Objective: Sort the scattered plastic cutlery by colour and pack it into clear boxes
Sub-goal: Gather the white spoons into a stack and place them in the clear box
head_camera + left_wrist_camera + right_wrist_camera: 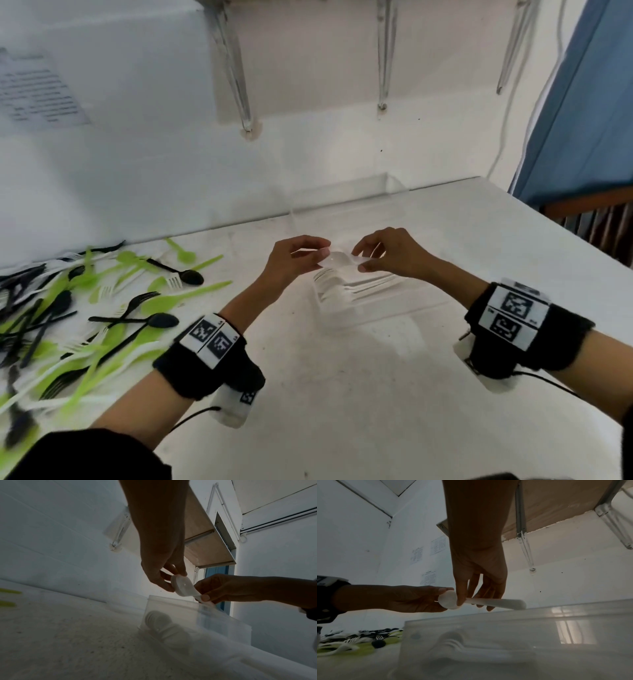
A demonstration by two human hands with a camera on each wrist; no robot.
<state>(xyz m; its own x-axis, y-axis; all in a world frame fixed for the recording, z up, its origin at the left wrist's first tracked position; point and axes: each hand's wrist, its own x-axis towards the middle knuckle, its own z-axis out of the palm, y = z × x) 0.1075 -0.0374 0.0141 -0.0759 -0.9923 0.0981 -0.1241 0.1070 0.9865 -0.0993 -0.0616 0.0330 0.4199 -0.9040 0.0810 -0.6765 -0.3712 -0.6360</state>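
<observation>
Both hands hold one white plastic spoon point(337, 259) level above a clear box point(394, 310). My left hand point(301, 257) pinches the spoon's bowl point(181, 586) between thumb and fingers. My right hand point(383, 255) pinches the spoon's handle point(496, 603) close to the bowl. Inside the clear box point(505, 642) lie several white spoons point(164, 624) nested in a row. A pile of green, black and white cutlery point(85, 308) is scattered on the left of the white table point(342, 394).
A second clear box point(346, 202) stands against the wall behind my hands. Shelf brackets point(236, 68) hang from the wall above. A blue curtain point(582, 102) and a wooden rail point(599, 219) border the table's right edge.
</observation>
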